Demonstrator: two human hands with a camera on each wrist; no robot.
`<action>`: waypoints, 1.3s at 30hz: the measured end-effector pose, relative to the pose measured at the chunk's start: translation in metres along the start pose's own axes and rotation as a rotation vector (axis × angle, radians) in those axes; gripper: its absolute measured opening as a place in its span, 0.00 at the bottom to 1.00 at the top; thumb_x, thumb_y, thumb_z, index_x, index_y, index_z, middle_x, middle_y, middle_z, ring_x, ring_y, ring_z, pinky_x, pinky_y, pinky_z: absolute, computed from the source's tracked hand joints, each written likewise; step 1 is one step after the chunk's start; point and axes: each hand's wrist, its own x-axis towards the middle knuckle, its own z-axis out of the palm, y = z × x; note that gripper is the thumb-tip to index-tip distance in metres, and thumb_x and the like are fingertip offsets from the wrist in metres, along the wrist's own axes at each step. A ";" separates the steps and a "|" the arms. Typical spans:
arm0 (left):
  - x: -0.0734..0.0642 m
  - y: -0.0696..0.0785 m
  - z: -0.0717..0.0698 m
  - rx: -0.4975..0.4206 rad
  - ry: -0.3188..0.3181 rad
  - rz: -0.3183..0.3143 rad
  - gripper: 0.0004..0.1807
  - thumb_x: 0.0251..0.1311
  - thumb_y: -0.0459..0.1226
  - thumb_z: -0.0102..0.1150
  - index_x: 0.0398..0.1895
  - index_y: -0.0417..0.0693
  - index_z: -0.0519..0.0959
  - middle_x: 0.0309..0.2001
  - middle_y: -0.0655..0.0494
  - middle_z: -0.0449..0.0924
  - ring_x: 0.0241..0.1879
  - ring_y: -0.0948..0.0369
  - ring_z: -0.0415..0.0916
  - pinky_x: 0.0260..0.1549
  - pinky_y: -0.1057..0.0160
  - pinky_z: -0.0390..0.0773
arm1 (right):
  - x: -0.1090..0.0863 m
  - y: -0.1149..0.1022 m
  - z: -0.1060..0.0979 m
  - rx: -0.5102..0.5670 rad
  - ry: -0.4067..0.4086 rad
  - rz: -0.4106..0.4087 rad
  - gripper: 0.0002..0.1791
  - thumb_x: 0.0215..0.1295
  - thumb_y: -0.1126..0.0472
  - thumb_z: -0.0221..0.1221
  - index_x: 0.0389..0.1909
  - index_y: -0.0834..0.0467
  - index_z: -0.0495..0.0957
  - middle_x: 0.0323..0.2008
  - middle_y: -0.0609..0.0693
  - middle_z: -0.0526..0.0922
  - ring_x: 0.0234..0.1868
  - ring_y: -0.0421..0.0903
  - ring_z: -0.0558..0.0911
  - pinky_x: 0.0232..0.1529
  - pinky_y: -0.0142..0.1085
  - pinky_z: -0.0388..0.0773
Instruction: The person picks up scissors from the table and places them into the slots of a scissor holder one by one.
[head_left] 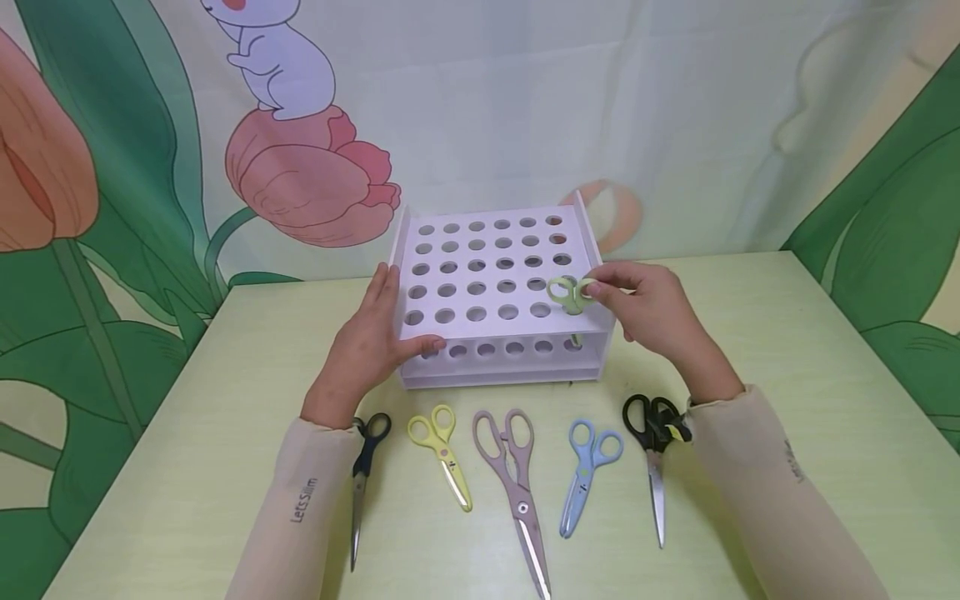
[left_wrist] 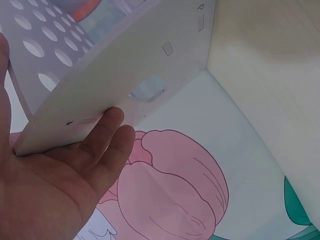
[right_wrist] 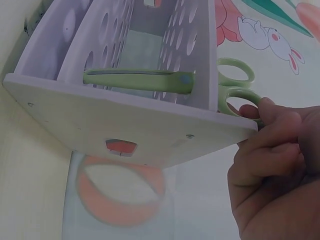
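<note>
A white rack point(head_left: 477, 336) with rows of round holes stands on the table. Green-handled scissors point(head_left: 573, 297) point down through a hole in its front right corner. My right hand point(head_left: 648, 304) pinches one finger loop of the scissors between thumb and fingers. In the right wrist view, the green scissors' blade part point(right_wrist: 135, 80) passes through the top panel, its tip at a hole in the lower panel. My left hand point(head_left: 360, 346) holds the rack's front left corner, thumb across the front, fingers along the outer side panel point(left_wrist: 145, 75).
In front of the rack lie dark-handled scissors point(head_left: 363, 454), yellow scissors point(head_left: 442, 454), large mauve scissors point(head_left: 517, 492), blue scissors point(head_left: 583, 475) and black-handled scissors point(head_left: 655, 442) partly by the right sleeve. A printed curtain point(head_left: 480, 125) hangs behind the table point(head_left: 247, 417).
</note>
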 end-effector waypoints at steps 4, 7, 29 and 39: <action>0.000 0.000 0.000 0.000 -0.002 0.002 0.69 0.50 0.60 0.74 0.82 0.45 0.37 0.82 0.48 0.31 0.74 0.44 0.55 0.63 0.45 0.67 | 0.000 0.001 0.001 -0.034 0.000 -0.006 0.10 0.74 0.59 0.60 0.48 0.60 0.85 0.43 0.57 0.83 0.14 0.49 0.72 0.18 0.36 0.72; 0.001 -0.001 -0.001 0.000 -0.002 0.005 0.69 0.50 0.60 0.74 0.82 0.46 0.37 0.82 0.48 0.31 0.74 0.45 0.54 0.64 0.45 0.67 | 0.000 0.000 0.001 -0.049 0.002 -0.009 0.10 0.74 0.60 0.60 0.48 0.60 0.85 0.42 0.57 0.83 0.14 0.49 0.72 0.19 0.36 0.72; -0.002 -0.004 -0.001 -0.021 0.000 -0.002 0.69 0.51 0.60 0.73 0.82 0.45 0.37 0.82 0.48 0.31 0.75 0.45 0.52 0.66 0.45 0.64 | -0.006 0.003 -0.019 0.042 0.128 -0.055 0.14 0.73 0.56 0.62 0.54 0.56 0.84 0.42 0.51 0.85 0.21 0.50 0.79 0.23 0.34 0.76; -0.001 -0.002 -0.001 -0.016 -0.005 0.004 0.68 0.51 0.60 0.73 0.82 0.45 0.37 0.82 0.49 0.31 0.75 0.46 0.52 0.65 0.45 0.65 | -0.023 0.027 -0.043 -0.020 0.081 -0.020 0.19 0.74 0.54 0.60 0.59 0.59 0.80 0.48 0.56 0.85 0.23 0.46 0.81 0.27 0.32 0.80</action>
